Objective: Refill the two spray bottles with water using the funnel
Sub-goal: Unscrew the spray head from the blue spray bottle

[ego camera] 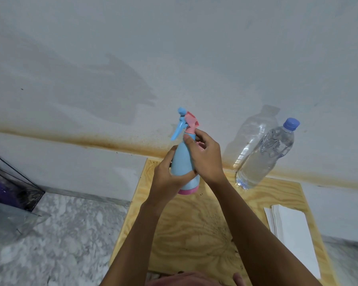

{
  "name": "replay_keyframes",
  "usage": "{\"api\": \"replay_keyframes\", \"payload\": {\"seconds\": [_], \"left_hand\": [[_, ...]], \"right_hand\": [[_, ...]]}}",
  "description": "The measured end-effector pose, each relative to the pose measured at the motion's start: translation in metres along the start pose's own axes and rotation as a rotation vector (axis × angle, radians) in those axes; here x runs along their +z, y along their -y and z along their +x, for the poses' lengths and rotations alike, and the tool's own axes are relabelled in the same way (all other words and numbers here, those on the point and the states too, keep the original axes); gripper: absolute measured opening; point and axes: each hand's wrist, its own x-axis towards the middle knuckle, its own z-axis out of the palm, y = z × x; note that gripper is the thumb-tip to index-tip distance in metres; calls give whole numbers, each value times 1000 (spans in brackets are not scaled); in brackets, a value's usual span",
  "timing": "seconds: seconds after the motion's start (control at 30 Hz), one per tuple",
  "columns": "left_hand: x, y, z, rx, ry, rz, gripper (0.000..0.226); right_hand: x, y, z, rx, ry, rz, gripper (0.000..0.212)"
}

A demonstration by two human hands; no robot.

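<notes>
The person is holding a blue spray bottle (183, 162) upright over the far edge of the wooden table (186, 230), just left of the water bottle (265, 155). The left hand (167, 174) is wrapping the bottle's body, fingers closed around it, while the right hand (205, 155) is pinching the collar under the pink-and-blue spray head (186, 122), fingers narrow around the neck.

This looks like the spray head being unscrewed, or screwed back on; which one cannot be told. To do it well, the left hand should be keeping the body steady and vertical while the right is turning only the collar, not the trigger, and lifting the head straight up so the dip tube is clearing the neck without flicking drops.

The funnel is not showing anywhere. A second spray bottle may be hiding behind the right hand, where a bit of pink is peeking out beside the first, but that is uncertain. The bottle's water level is not visible through the opaque plastic. Right of the water bottle, a stack of white paper (291, 234) is lying on the table.
</notes>
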Motion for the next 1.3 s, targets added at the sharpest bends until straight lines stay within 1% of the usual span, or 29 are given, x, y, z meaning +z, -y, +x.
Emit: {"api": "replay_keyframes", "payload": {"seconds": [0.27,0.43,0.57,0.67,0.77,0.83,0.9,0.97,1.1,1.23,1.3], "left_hand": [[5,12,-3,-87,-4,-1,77],[10,23,-6,-95,16,35,77],[17,39,-11,-73,27,133,82],[25,53,-16,-63,58,169,82],[34,66,-22,-82,73,190,80],[40,76,-25,-103,72,215,80],[47,86,-28,-139,63,220,79],[53,94,-31,-170,59,213,76],[63,110,-39,-205,42,221,75],[70,123,-49,-226,50,241,75],[73,125,-53,-229,51,241,75]], "right_hand": [[-13,6,-2,19,10,130,16],[-22,11,-1,14,-23,169,23],[-39,22,3,-57,-133,229,17],[-57,27,10,-110,-238,251,16],[-76,17,12,-100,-295,235,17],[-88,-4,9,-26,-286,166,21],[-96,-37,3,80,-239,26,27],[-101,-74,-7,161,-186,-111,28],[-101,-138,-34,308,-95,-308,39],[-97,-176,-51,442,-35,-375,45],[-93,-185,-54,508,-26,-388,43]]}}
